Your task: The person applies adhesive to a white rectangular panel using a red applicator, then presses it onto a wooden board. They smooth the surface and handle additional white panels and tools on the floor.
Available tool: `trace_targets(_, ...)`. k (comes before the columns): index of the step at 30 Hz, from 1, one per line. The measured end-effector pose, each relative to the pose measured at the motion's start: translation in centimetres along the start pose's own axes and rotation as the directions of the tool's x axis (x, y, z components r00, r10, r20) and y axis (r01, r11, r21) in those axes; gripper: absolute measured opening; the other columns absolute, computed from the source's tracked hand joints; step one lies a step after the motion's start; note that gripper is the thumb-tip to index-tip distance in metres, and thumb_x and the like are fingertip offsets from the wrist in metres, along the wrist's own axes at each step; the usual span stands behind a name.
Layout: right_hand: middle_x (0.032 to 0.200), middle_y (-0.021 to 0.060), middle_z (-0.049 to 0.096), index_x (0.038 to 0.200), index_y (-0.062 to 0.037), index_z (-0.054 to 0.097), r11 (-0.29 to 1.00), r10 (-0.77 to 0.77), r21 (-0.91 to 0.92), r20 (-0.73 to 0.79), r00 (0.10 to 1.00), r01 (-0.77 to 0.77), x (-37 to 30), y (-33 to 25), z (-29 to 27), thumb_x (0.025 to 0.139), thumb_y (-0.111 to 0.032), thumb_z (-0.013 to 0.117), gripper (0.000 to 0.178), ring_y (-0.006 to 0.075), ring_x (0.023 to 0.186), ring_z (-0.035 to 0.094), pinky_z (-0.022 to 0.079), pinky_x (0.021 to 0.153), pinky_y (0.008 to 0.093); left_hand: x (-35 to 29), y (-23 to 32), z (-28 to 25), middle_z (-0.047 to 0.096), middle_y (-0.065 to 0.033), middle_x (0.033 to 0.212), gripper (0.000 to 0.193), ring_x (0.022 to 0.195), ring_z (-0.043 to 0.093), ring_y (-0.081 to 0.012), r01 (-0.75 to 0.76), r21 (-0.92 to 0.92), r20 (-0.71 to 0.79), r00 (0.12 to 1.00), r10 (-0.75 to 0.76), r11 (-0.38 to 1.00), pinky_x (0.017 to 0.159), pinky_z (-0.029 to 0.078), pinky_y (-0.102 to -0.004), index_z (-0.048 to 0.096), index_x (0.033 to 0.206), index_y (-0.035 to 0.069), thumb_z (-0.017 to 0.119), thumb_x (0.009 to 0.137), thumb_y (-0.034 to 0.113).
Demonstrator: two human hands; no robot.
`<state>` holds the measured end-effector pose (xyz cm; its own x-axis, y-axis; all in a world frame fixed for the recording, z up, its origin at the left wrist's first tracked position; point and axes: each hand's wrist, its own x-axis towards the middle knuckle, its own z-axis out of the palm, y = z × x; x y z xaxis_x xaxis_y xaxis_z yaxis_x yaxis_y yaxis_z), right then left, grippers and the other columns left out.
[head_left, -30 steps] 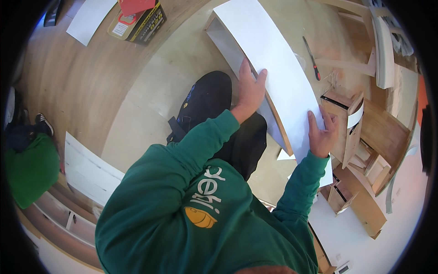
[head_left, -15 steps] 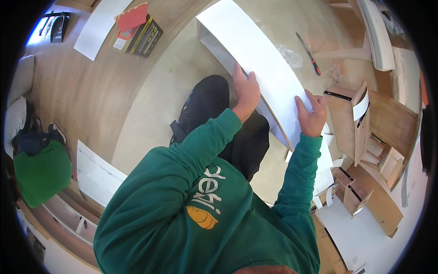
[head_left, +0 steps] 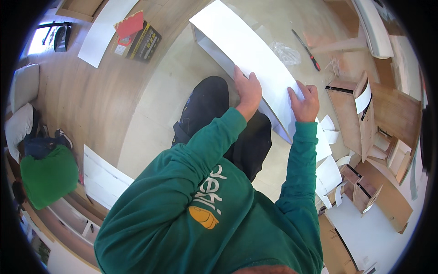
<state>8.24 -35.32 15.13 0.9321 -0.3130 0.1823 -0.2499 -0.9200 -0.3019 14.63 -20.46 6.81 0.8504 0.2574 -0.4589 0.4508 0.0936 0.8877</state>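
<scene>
A long white panel lies slantwise in front of me, forming the upper face of a box-like piece. One white side wall shows below its near edge. My left hand grips that near edge, about midway along, with fingertips at the panel's side. Across the width, my right hand holds the far edge close to the nearer end, thumb on the white face and fingers bent over the side. The undersides of both grips are hidden. My dark-trousered knees are bent beside the piece.
Beyond the panel lie a file-like tool with a red-and-black handle and crumpled clear plastic. Wooden drawer parts are piled at right. A black-and-yellow box stands upper left. Another person in green is at far left.
My right hand has shifted a little left and up along with the panel's nearer end. The panel's brown near edge shows less now. My left hand keeps its grip.
</scene>
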Motion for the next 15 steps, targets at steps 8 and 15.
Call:
trace_targets(8,0.093,0.0063,0.060,0.109,-0.0117,0.075,1.000,0.006,0.013,-0.014,1.000,-0.006,-0.4,1.0,1.2,0.080,-0.032,0.078,0.036,0.0239,0.074,0.064,0.053,0.068,0.0354,-1.3,0.5,1.0,0.059,-0.0221,0.121,0.048,0.106,0.061,-0.0308,0.169,-0.095,0.032,0.985,-0.167,0.981,0.088,0.048,-0.0382,0.042,0.134,-0.008,0.052,0.087,-0.002)
trace_targets(15,0.092,0.0088,0.060,0.109,-0.0116,0.075,1.000,0.027,0.005,0.001,1.000,-0.027,-0.9,1.8,2.5,0.079,-0.032,0.079,0.036,0.0271,0.080,0.064,0.052,0.072,0.0368,-3.0,0.5,0.6,0.053,-0.0215,0.129,0.050,0.113,0.058,-0.0309,0.275,-0.031,0.106,0.957,-0.270,0.961,0.094,0.046,-0.0401,0.036,0.137,-0.005,0.048,0.088,-0.004)
